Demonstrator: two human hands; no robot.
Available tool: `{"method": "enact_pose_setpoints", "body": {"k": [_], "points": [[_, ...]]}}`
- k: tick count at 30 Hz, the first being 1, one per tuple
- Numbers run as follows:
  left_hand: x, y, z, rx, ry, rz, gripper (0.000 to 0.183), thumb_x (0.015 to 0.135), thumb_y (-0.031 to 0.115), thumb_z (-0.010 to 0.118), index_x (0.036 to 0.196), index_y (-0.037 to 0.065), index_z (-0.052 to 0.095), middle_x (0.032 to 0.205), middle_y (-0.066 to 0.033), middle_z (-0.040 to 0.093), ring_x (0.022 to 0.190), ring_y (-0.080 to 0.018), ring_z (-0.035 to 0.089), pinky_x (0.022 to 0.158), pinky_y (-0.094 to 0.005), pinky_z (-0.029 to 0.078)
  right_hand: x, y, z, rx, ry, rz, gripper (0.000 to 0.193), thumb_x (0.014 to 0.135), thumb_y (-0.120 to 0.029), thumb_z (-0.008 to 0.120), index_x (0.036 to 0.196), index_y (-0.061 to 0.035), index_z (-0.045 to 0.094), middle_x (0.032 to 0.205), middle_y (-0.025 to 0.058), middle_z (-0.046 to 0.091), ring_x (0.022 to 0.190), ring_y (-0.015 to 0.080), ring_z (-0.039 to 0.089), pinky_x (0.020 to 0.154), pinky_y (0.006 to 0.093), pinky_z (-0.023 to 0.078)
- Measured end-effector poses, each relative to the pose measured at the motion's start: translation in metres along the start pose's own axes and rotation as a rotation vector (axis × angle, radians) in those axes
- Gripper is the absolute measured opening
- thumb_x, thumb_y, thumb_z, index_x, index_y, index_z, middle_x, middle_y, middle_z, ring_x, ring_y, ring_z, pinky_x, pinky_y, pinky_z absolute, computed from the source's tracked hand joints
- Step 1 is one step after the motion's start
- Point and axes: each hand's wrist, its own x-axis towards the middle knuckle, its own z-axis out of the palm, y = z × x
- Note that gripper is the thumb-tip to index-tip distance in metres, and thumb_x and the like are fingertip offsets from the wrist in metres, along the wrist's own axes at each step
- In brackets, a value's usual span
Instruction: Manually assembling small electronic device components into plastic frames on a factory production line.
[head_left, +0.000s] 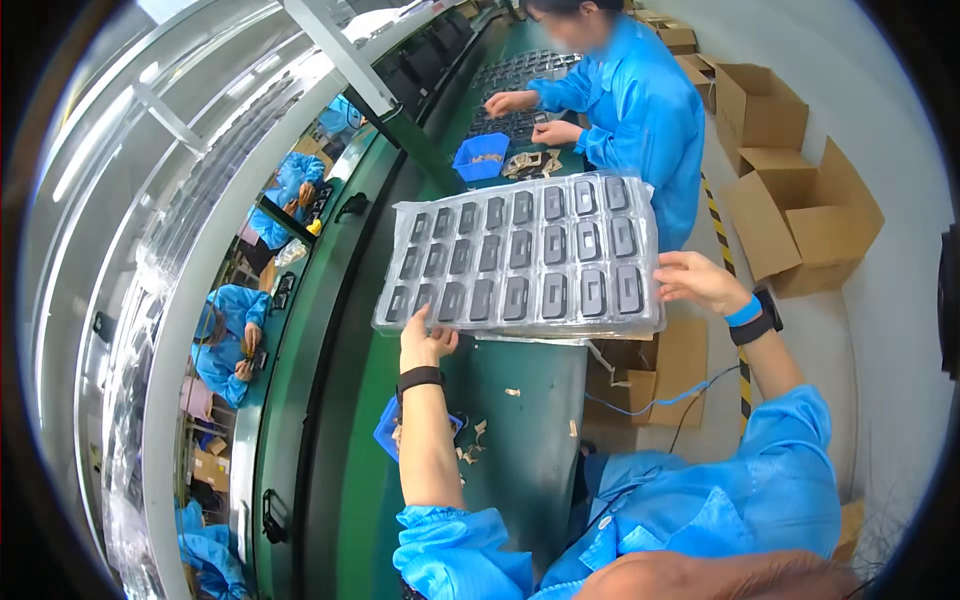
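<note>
All visible pockets of the tray (648, 230) are holding black parts (554, 244), while the tray is being held above the surface (520, 420). The left hand (428, 345) is pinching its near edge, the right hand (702, 284) its right edge; scraps (480, 428) are lying nearer than the tray.

The tray (540, 325) looks glossy clear plastic (its dark pieces (521, 248) matt).

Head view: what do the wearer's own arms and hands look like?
Left hand: bare, with a black wristband. Right hand: bare, with a blue band and a black watch-like band. Both bright blue sleeves end well short of the wrists.
</note>
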Motion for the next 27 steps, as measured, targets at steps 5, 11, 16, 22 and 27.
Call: {"method": "enact_pose_setpoints", "body": {"k": [5,11,16,22,27], "points": [[0.009,0.020,-0.006,-0.028,-0.110,0.072,0.077,0.076,0.031,0.081,0.132,0.001,0.039,0.127,-0.0166,0.046,0.107,-0.0336,0.052,0.096,-0.0505,0.040,0.013,-0.024,0.023,0.079,-0.027,-0.021,0.049,0.092,-0.023,0.067,0.128,0.0026,0.047,0.103,0.0056,0.061,0.078,0.0084,0.059,0.067,0.0230,0.049],[-0.021,0.022,0.011,-0.123,-0.395,0.117,0.054,0.080,0.026,0.071,0.123,0.004,0.048,0.129,-0.0200,0.052,0.110,-0.0360,0.055,0.090,-0.0497,0.045,0.031,-0.014,0.012,0.037,0.036,-0.021,0.033,0.090,-0.031,0.067,0.111,-0.0068,0.061,0.105,-0.0012,0.059,0.090,0.0086,0.052,0.077,0.0264,0.040],[-0.049,0.011,0.026,-0.178,-0.461,0.212,0.049,0.084,0.020,0.062,0.127,0.001,0.046,0.131,-0.0202,0.051,0.116,-0.0370,0.052,0.098,-0.0524,0.041,0.032,-0.005,0.000,0.020,0.117,-0.060,0.034,0.089,-0.033,0.067,0.113,-0.0095,0.062,0.110,-0.0021,0.058,0.095,0.0132,0.051,0.081,0.0283,0.038],[-0.055,0.019,0.015,-0.441,-0.862,0.126,0.051,0.083,0.008,0.055,0.131,-0.003,0.042,0.136,-0.0235,0.048,0.126,-0.0406,0.046,0.109,-0.0614,0.031,0.023,-0.026,0.008,0.224,0.006,-0.064,0.027,0.091,-0.025,0.065,0.110,-0.0062,0.061,0.105,0.0047,0.061,0.098,0.0200,0.060,0.086,0.0346,0.047],[-0.099,0.035,0.006,-0.462,-0.802,0.124,0.046,0.085,0.011,0.053,0.129,-0.002,0.046,0.133,-0.0215,0.052,0.124,-0.0397,0.049,0.109,-0.0591,0.032,0.018,-0.036,0.015,0.191,0.043,-0.077,0.029,0.091,-0.030,0.065,0.114,-0.0125,0.062,0.109,0.0059,0.063,0.099,0.0175,0.060,0.074,0.0278,0.043]]}}
